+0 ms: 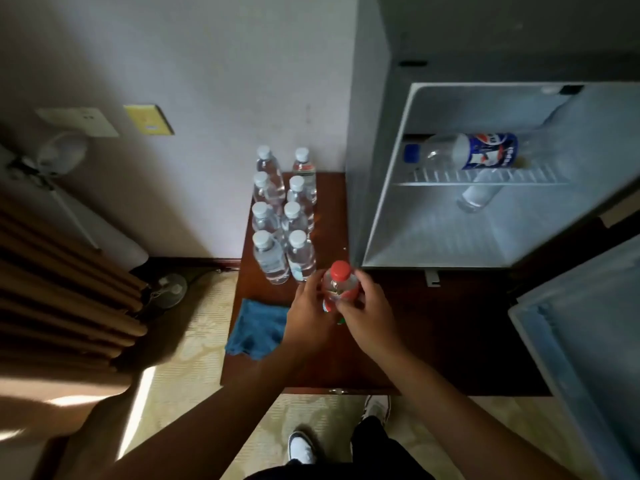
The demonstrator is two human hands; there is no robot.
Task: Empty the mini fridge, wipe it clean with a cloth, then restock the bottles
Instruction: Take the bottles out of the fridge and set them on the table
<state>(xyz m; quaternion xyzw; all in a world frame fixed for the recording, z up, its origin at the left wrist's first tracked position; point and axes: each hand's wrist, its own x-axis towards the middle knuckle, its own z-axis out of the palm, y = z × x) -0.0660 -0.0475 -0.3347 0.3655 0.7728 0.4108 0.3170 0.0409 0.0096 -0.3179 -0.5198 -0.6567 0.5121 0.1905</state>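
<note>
Both hands hold one clear bottle with a red cap and red label, upright over the dark wooden table. My left hand grips its left side and my right hand grips its right side. Several white-capped water bottles stand in two rows at the table's back left. A blue cloth lies crumpled at the table's left edge. The mini fridge stands open on the right. A blue-labelled bottle lies on its wire shelf, with a clear bottle below it.
The open fridge door juts out at the lower right. A wall is close behind the table. Folded curtains and a small fan on the floor are at the left. My shoes show on the pale carpet below the table's front edge.
</note>
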